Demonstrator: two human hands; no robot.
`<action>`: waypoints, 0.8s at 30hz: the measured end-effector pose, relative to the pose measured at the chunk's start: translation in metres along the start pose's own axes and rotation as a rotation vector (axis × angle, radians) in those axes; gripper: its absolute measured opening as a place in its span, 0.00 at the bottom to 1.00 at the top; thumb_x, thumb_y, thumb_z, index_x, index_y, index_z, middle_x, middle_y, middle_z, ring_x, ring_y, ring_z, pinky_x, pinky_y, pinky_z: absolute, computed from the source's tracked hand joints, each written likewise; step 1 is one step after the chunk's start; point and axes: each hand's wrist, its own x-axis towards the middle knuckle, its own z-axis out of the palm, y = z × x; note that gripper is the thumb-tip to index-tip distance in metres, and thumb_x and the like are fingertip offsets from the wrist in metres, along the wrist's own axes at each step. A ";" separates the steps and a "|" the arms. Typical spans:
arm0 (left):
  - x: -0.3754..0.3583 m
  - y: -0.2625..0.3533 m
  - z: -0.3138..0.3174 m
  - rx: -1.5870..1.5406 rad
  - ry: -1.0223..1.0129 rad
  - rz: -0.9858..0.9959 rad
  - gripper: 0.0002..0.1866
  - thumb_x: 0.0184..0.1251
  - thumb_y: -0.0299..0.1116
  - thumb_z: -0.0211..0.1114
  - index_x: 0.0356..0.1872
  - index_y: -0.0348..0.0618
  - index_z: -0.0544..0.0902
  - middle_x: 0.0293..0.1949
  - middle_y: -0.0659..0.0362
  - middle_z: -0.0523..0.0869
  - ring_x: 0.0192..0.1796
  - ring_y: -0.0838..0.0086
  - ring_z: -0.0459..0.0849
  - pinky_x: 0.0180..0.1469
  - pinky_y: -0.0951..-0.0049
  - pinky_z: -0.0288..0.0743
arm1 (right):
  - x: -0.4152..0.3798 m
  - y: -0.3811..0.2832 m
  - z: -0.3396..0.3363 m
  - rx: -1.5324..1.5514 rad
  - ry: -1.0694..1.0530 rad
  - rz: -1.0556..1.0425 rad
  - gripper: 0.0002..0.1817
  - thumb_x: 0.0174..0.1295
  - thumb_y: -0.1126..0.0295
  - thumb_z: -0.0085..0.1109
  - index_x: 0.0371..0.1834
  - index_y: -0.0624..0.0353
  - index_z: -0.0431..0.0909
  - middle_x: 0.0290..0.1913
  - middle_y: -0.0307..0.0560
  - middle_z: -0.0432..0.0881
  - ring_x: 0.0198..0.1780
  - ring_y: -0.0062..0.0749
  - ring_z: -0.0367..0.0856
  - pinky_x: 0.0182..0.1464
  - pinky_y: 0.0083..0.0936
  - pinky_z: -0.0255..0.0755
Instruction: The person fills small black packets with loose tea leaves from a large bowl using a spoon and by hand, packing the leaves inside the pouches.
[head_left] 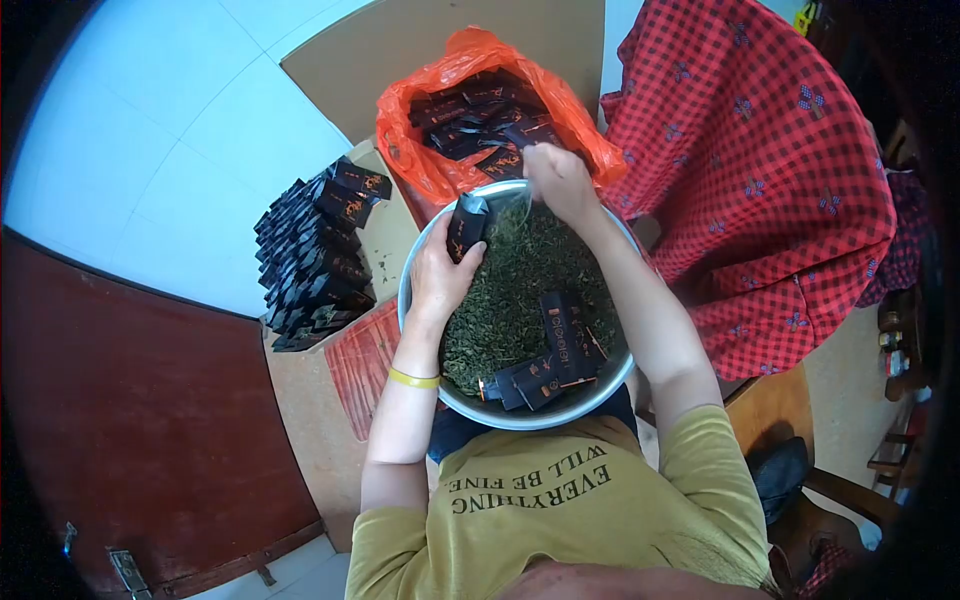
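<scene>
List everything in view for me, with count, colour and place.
Basin: one, silvery, on the lap
Dried leaves: uncountable, green, in basin
Held packet: one, black, left hand
Loose packets: several, black, on leaves
Plastic bag: one, orange, beyond basin, holding many black packets
Stacked packets: many, black, left
Cardboard sheet: one, brown, behind bag
Checked cloth: one, red-black, right
Door-like panel: one, dark red, far left
Left hand: one, yellow wristband
Right hand: one, over basin's far rim, grip unclear
</scene>
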 end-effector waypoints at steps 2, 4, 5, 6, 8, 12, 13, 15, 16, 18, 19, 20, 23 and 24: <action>-0.001 0.002 -0.001 0.000 -0.021 0.015 0.34 0.55 0.38 0.74 0.63 0.36 0.73 0.53 0.39 0.82 0.56 0.46 0.82 0.59 0.56 0.75 | 0.002 0.001 -0.002 0.200 0.079 -0.021 0.13 0.69 0.63 0.50 0.34 0.60 0.77 0.31 0.50 0.81 0.33 0.43 0.83 0.37 0.36 0.74; -0.002 0.006 -0.001 0.027 -0.049 0.018 0.34 0.55 0.38 0.74 0.63 0.37 0.73 0.54 0.39 0.82 0.56 0.46 0.82 0.59 0.56 0.75 | 0.001 0.002 -0.002 0.298 0.120 -0.028 0.11 0.69 0.64 0.51 0.33 0.59 0.76 0.29 0.47 0.79 0.30 0.36 0.83 0.36 0.32 0.74; -0.002 0.007 -0.001 0.041 -0.060 0.020 0.34 0.55 0.37 0.74 0.63 0.37 0.73 0.54 0.39 0.82 0.57 0.46 0.81 0.59 0.55 0.74 | -0.002 0.001 0.002 0.158 0.160 -0.157 0.11 0.69 0.65 0.51 0.33 0.59 0.76 0.29 0.46 0.79 0.30 0.37 0.83 0.36 0.32 0.74; -0.002 0.007 -0.001 0.042 -0.062 0.021 0.34 0.55 0.37 0.74 0.63 0.37 0.73 0.54 0.39 0.82 0.57 0.46 0.81 0.59 0.55 0.74 | -0.005 -0.004 0.006 0.018 0.199 -0.285 0.10 0.69 0.65 0.51 0.34 0.58 0.76 0.30 0.46 0.79 0.31 0.37 0.82 0.36 0.33 0.75; -0.002 0.006 0.000 0.065 -0.050 0.047 0.34 0.55 0.37 0.74 0.63 0.37 0.73 0.54 0.39 0.82 0.57 0.46 0.81 0.60 0.55 0.74 | -0.012 -0.021 0.008 -0.365 0.254 -0.580 0.08 0.69 0.66 0.51 0.35 0.57 0.76 0.33 0.45 0.80 0.33 0.40 0.82 0.38 0.36 0.76; -0.001 0.010 -0.003 0.036 -0.058 0.031 0.34 0.55 0.37 0.74 0.63 0.37 0.73 0.54 0.39 0.82 0.58 0.47 0.81 0.60 0.55 0.74 | -0.023 -0.044 0.012 -0.275 0.088 -0.742 0.07 0.70 0.67 0.50 0.36 0.55 0.77 0.33 0.45 0.80 0.36 0.42 0.82 0.38 0.37 0.76; -0.002 0.010 -0.004 0.014 -0.063 0.015 0.34 0.55 0.37 0.74 0.63 0.37 0.73 0.54 0.39 0.82 0.58 0.47 0.81 0.60 0.55 0.74 | -0.024 -0.046 0.010 -0.274 0.085 -0.740 0.07 0.70 0.67 0.50 0.36 0.55 0.77 0.33 0.45 0.80 0.36 0.42 0.82 0.38 0.37 0.76; -0.001 0.010 -0.004 0.011 -0.069 0.005 0.34 0.55 0.37 0.74 0.63 0.37 0.73 0.54 0.39 0.82 0.57 0.47 0.81 0.60 0.55 0.74 | -0.022 -0.048 0.003 -0.348 0.170 -0.791 0.07 0.69 0.66 0.51 0.36 0.54 0.77 0.34 0.45 0.81 0.36 0.42 0.83 0.38 0.37 0.76; -0.001 0.010 -0.004 0.010 -0.075 -0.004 0.34 0.56 0.37 0.74 0.63 0.37 0.73 0.54 0.39 0.82 0.57 0.47 0.81 0.60 0.55 0.74 | -0.020 -0.048 0.001 -0.383 0.212 -0.818 0.07 0.69 0.66 0.52 0.36 0.54 0.78 0.34 0.45 0.81 0.36 0.42 0.83 0.38 0.38 0.76; 0.000 0.009 -0.005 0.009 -0.076 -0.016 0.34 0.56 0.37 0.74 0.63 0.37 0.73 0.54 0.39 0.82 0.57 0.47 0.81 0.60 0.55 0.74 | -0.016 -0.039 -0.001 -0.338 0.239 -0.695 0.07 0.68 0.67 0.52 0.36 0.53 0.78 0.34 0.45 0.81 0.36 0.42 0.83 0.38 0.38 0.76; 0.000 0.009 -0.005 0.010 -0.075 -0.019 0.34 0.56 0.37 0.74 0.64 0.37 0.73 0.54 0.39 0.82 0.57 0.47 0.82 0.60 0.55 0.74 | -0.014 -0.033 0.000 -0.294 0.270 -0.567 0.06 0.67 0.67 0.51 0.36 0.53 0.78 0.35 0.45 0.81 0.37 0.43 0.83 0.38 0.38 0.76; 0.000 0.009 -0.005 0.010 -0.077 -0.022 0.34 0.56 0.37 0.74 0.64 0.37 0.73 0.53 0.39 0.83 0.57 0.47 0.82 0.60 0.55 0.74 | -0.014 -0.028 0.001 -0.250 0.301 -0.435 0.06 0.67 0.68 0.51 0.36 0.53 0.79 0.35 0.45 0.81 0.37 0.43 0.84 0.38 0.39 0.77; 0.000 0.008 -0.004 0.021 -0.063 -0.026 0.33 0.56 0.36 0.74 0.64 0.37 0.73 0.52 0.41 0.84 0.55 0.50 0.83 0.58 0.58 0.76 | -0.016 -0.025 0.008 -0.532 0.093 -0.359 0.09 0.68 0.65 0.51 0.37 0.54 0.80 0.35 0.46 0.84 0.36 0.46 0.85 0.38 0.43 0.78; 0.000 0.006 -0.003 0.031 -0.043 -0.033 0.33 0.56 0.35 0.74 0.63 0.38 0.74 0.51 0.43 0.85 0.53 0.53 0.85 0.57 0.60 0.77 | -0.016 -0.023 0.012 -0.671 -0.015 -0.320 0.10 0.68 0.63 0.51 0.37 0.54 0.81 0.34 0.47 0.85 0.35 0.48 0.85 0.39 0.45 0.78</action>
